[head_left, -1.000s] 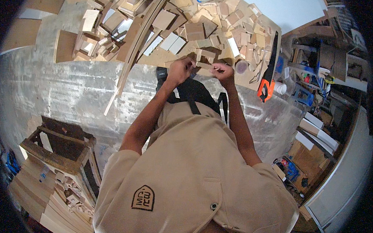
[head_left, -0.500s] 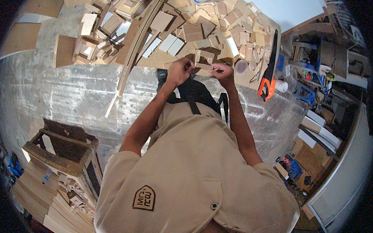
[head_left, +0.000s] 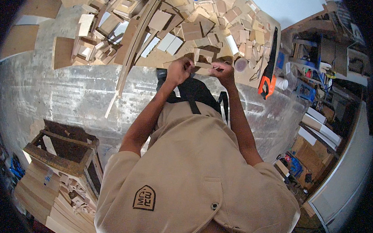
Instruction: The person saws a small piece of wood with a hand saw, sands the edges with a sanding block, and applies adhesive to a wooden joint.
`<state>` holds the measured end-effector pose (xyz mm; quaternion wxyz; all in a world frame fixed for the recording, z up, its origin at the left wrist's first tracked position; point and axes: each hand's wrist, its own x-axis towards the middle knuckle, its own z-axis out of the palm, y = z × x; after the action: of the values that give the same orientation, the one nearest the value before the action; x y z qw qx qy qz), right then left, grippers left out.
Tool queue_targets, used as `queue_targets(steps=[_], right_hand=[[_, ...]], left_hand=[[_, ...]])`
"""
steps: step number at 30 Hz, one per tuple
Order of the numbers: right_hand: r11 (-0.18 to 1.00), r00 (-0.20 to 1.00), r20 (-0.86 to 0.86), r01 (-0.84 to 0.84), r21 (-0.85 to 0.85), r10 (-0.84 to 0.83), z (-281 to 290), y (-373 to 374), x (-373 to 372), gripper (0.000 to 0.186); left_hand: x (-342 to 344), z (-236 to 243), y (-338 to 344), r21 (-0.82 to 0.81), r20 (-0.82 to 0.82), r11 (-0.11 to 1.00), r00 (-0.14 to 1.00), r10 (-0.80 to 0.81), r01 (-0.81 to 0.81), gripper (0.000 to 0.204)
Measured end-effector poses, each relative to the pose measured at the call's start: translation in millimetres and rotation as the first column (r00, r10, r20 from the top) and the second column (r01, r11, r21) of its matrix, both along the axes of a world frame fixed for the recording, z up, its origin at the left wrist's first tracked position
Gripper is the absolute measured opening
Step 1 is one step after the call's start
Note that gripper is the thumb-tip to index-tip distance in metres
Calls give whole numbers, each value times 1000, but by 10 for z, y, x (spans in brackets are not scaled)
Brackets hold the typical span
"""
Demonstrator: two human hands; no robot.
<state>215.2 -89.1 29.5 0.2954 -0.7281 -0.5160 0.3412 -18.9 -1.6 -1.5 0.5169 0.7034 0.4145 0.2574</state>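
Note:
My left hand (head_left: 183, 69) and my right hand (head_left: 221, 71) meet at the near edge of a low board (head_left: 162, 61) heaped with wood offcuts. Both have fingers closed on a short, flat wooden strip (head_left: 203, 68) that lies crosswise between them. Just above it is a small squared wooden piece (head_left: 203, 56); whether the two touch I cannot tell. A round cup with purplish contents (head_left: 241, 65) stands right of my right hand.
A hand saw with orange handle (head_left: 266, 85) lies on the right. Long strips (head_left: 131, 57) overhang the left edge. A wooden frame stand (head_left: 60, 149) is lower left, cluttered shelving (head_left: 316, 71) at right. Grey concrete floor (head_left: 91, 95) surrounds the board.
My hands hold nearly the same pose on the strip. The whole view has shifted very slightly; otherwise little visibly differs.

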Motion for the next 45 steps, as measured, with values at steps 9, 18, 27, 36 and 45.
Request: queue_targets(steps=[9,18,27,36,45], right_hand=[[1000,1000,27,2,-18,-2,53,17,-15,36],[988,990,3,-139,-65,140,672,102,-56,32],[963,925,-379,-117,-243,17,1317,76,-143,28],[990,980,-187,-90,-106,69,1637,104,-243,27],[993,989,-96,-106,59,112,1777,45,4,25]], left_hand=[[4,79,36,-125,-113,992,993,-35,20,18],[-139,490,48,-264,151,964,988,2,39,10],[-325,1458,119,-22,58,976,975,-215,216,10],[-109,1619,138,102,-1,964,970,-245,244,14],[216,1677,175,297,-93,904,951,-294,308,19]])
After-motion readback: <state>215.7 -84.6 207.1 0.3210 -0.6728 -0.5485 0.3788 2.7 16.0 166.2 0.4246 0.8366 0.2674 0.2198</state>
